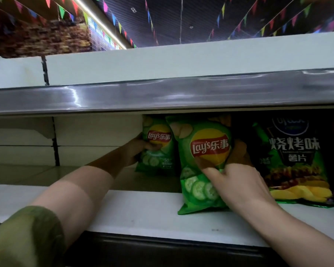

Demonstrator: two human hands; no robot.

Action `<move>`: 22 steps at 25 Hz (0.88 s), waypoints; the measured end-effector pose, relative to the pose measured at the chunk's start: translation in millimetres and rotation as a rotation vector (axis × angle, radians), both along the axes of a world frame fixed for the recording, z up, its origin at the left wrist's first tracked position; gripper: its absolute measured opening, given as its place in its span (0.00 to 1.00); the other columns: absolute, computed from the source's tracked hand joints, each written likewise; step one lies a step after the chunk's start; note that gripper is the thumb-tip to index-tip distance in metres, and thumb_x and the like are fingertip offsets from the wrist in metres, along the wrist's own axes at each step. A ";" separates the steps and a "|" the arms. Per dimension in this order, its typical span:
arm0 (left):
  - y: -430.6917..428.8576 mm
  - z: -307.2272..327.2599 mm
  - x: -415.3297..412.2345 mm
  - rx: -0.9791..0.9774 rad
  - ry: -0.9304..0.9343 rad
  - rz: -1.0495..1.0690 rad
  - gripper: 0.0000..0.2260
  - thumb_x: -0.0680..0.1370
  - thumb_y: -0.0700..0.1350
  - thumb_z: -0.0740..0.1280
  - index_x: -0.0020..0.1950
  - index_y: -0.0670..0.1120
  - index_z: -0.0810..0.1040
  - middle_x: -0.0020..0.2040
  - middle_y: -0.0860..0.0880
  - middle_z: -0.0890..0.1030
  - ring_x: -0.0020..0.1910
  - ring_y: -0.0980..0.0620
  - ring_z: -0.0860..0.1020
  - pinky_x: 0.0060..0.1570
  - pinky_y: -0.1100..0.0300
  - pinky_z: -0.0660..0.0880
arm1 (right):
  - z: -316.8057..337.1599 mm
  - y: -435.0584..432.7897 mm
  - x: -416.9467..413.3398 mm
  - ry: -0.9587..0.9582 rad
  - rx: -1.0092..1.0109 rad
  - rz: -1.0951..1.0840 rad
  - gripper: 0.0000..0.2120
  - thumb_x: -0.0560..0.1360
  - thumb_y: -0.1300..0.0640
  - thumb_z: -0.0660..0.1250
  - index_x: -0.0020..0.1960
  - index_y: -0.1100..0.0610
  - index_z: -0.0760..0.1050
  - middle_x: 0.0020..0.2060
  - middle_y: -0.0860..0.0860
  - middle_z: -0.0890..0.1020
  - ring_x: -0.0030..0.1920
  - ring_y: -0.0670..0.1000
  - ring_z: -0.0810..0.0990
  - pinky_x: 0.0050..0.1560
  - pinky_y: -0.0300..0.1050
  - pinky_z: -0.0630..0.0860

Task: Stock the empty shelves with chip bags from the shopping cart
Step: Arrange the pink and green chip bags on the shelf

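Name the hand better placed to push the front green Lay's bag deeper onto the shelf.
Right. The right hand grips the front green bag near the edge of the shelf; the left hand is busy holding the rear green bag.

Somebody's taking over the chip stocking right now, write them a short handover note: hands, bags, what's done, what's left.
Left hand grips the rear green chip bag, deep on the shelf.
Right hand grips the front green chip bag, its bottom on the shelf near the front edge, beside the black chip bag.
Done: three bags on this shelf.
Left: let go of both green bags, then fill the bare stretch on the left. Cart not in view.
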State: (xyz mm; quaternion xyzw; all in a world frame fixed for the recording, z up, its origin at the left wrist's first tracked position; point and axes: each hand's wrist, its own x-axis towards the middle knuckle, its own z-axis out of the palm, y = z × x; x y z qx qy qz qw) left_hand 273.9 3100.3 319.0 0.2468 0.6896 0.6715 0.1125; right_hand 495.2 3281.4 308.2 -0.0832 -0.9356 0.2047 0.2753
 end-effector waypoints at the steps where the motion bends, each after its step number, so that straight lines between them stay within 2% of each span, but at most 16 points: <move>1: 2.0 -0.6 0.2 0.010 -0.001 -0.002 0.30 0.65 0.34 0.74 0.66 0.43 0.71 0.54 0.43 0.82 0.51 0.43 0.82 0.51 0.49 0.80 | -0.2 0.6 -0.6 0.009 -0.011 -0.005 0.25 0.76 0.39 0.56 0.46 0.62 0.73 0.44 0.56 0.72 0.52 0.60 0.75 0.45 0.44 0.65; 3: 5.5 -2.3 1.8 0.022 -0.028 -0.004 0.28 0.67 0.34 0.73 0.66 0.43 0.71 0.56 0.41 0.81 0.53 0.43 0.81 0.52 0.48 0.79 | 0.3 0.0 0.6 0.010 -0.036 -0.012 0.25 0.77 0.39 0.56 0.41 0.63 0.67 0.44 0.58 0.74 0.50 0.60 0.74 0.45 0.45 0.66; 5: 7.8 -5.5 8.5 0.027 -0.057 0.012 0.30 0.69 0.34 0.72 0.69 0.43 0.68 0.59 0.40 0.79 0.54 0.41 0.80 0.51 0.48 0.80 | -0.8 -2.2 3.1 -0.015 -0.017 -0.020 0.24 0.77 0.39 0.55 0.38 0.59 0.68 0.43 0.59 0.75 0.45 0.59 0.72 0.44 0.45 0.66; 8: 12.8 -7.1 19.9 -0.004 -0.052 0.207 0.37 0.67 0.37 0.75 0.71 0.43 0.61 0.61 0.40 0.77 0.56 0.40 0.79 0.54 0.47 0.78 | -3.2 -4.4 2.5 -0.043 0.030 -0.031 0.23 0.78 0.39 0.54 0.42 0.58 0.76 0.44 0.58 0.77 0.48 0.59 0.76 0.44 0.44 0.66; 10: 15.1 -1.9 28.2 -0.130 0.004 0.399 0.44 0.65 0.42 0.78 0.74 0.43 0.54 0.66 0.41 0.71 0.64 0.39 0.72 0.59 0.50 0.73 | -3.8 -3.5 -0.6 -0.031 0.047 -0.038 0.23 0.78 0.39 0.54 0.44 0.57 0.77 0.48 0.58 0.80 0.51 0.59 0.77 0.46 0.45 0.69; 12: 17.8 1.3 40.6 -0.304 0.063 0.566 0.52 0.62 0.51 0.79 0.75 0.43 0.49 0.72 0.39 0.63 0.69 0.38 0.66 0.64 0.48 0.68 | -2.0 -0.8 -2.7 -0.028 0.062 -0.053 0.26 0.78 0.39 0.54 0.51 0.60 0.78 0.53 0.59 0.80 0.54 0.59 0.77 0.49 0.45 0.70; 14: 22.7 2.9 62.1 -0.396 0.076 0.703 0.45 0.69 0.54 0.75 0.74 0.41 0.52 0.72 0.37 0.61 0.70 0.37 0.64 0.67 0.45 0.66 | -1.3 0.1 -2.7 -0.012 0.055 -0.060 0.28 0.77 0.38 0.55 0.56 0.62 0.77 0.55 0.60 0.79 0.55 0.59 0.77 0.50 0.46 0.71; 17: 30.7 0.7 101.1 -0.385 0.118 0.798 0.30 0.74 0.51 0.70 0.69 0.39 0.63 0.68 0.37 0.66 0.65 0.37 0.69 0.65 0.46 0.68 | -0.3 -1.5 1.7 0.042 -0.044 -0.062 0.26 0.76 0.39 0.58 0.52 0.62 0.78 0.53 0.60 0.80 0.54 0.60 0.77 0.45 0.44 0.68; 19: 32.6 -6.6 127.7 -0.280 0.172 0.693 0.21 0.78 0.50 0.64 0.65 0.38 0.69 0.64 0.36 0.72 0.62 0.38 0.72 0.63 0.48 0.70 | -1.2 -6.3 10.2 0.094 -0.149 -0.045 0.24 0.75 0.39 0.60 0.48 0.61 0.77 0.51 0.59 0.80 0.52 0.61 0.78 0.43 0.44 0.68; 20: 32.6 -11.6 138.5 -0.189 0.124 0.609 0.18 0.80 0.49 0.61 0.64 0.38 0.71 0.62 0.36 0.75 0.60 0.38 0.74 0.62 0.48 0.71 | -1.4 -10.9 14.0 0.128 -0.186 -0.025 0.23 0.75 0.39 0.61 0.46 0.60 0.76 0.51 0.59 0.80 0.52 0.61 0.78 0.43 0.45 0.68; 22: 27.4 -14.6 166.3 0.025 -0.024 0.400 0.16 0.81 0.50 0.57 0.60 0.40 0.74 0.56 0.40 0.80 0.53 0.42 0.78 0.56 0.50 0.75 | 1.1 -25.7 19.0 0.167 -0.243 0.018 0.25 0.74 0.38 0.61 0.51 0.61 0.73 0.53 0.59 0.79 0.54 0.61 0.77 0.44 0.46 0.68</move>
